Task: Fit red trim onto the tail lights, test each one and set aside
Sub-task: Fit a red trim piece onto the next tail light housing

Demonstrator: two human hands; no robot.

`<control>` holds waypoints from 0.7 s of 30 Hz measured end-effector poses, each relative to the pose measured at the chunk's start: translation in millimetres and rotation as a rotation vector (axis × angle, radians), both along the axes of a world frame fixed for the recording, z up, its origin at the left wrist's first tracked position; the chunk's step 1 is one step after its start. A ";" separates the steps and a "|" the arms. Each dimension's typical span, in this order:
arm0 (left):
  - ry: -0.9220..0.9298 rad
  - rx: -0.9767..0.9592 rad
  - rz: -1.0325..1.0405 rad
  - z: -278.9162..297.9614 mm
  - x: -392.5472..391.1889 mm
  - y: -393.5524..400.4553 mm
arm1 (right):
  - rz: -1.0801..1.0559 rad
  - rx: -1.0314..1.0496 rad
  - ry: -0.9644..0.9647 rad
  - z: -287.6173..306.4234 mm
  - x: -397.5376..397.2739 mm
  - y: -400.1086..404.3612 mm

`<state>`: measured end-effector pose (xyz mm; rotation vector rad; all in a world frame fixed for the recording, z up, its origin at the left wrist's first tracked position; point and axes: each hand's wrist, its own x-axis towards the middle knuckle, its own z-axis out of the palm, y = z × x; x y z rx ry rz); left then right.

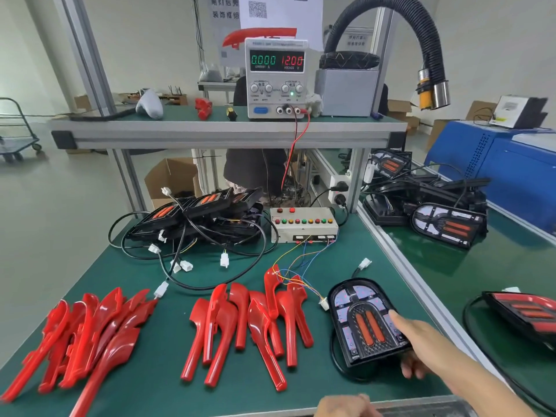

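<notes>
A black tail light (pixel 362 320) with two red bars lies face up at the right front of the green mat. My right hand (pixel 421 344) grips its right edge, thumb on top and fingers curled underneath. Its white connector (pixel 365 263) lies loose behind it. My left hand (pixel 346 406) hovers at the bottom edge, blurred and holding nothing I can see. Two piles of red trim lie on the mat, one at left (pixel 87 329) and one in the middle (pixel 252 323).
A heap of wired tail lights (pixel 198 218) sits at the back left. A test box (pixel 304 224) with coloured buttons trails thin wires to a plug (pixel 324 303). A power supply (pixel 276 76) reads 12.00 V on the shelf. More tail lights (pixel 448 225) lie on the right bench.
</notes>
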<state>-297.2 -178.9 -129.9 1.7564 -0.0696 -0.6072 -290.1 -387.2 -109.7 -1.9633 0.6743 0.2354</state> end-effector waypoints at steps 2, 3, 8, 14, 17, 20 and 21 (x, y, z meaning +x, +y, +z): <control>-0.262 0.147 0.203 -7.7 -1.8 26.5 | 0.006 0.011 -0.001 2.5 -3.7 2.8; -0.241 0.105 0.196 -14.2 -8.6 35.6 | 0.011 0.013 0.006 3.3 -5.9 3.5; -0.422 0.269 0.283 7.9 33.4 81.7 | 0.009 -0.065 0.030 0.7 -15.9 16.0; -0.746 0.538 0.219 37.3 105.2 79.8 | -0.006 0.007 0.012 11.2 -20.5 28.1; -0.783 0.774 0.027 43.5 125.9 55.7 | 0.002 -0.064 -0.030 19.0 -22.3 29.1; -0.801 0.966 -0.139 41.3 131.6 34.8 | 0.015 -0.009 -0.045 23.3 -25.4 29.1; -0.799 1.020 -0.183 39.0 132.1 29.8 | 0.016 0.008 -0.038 23.6 -26.6 28.5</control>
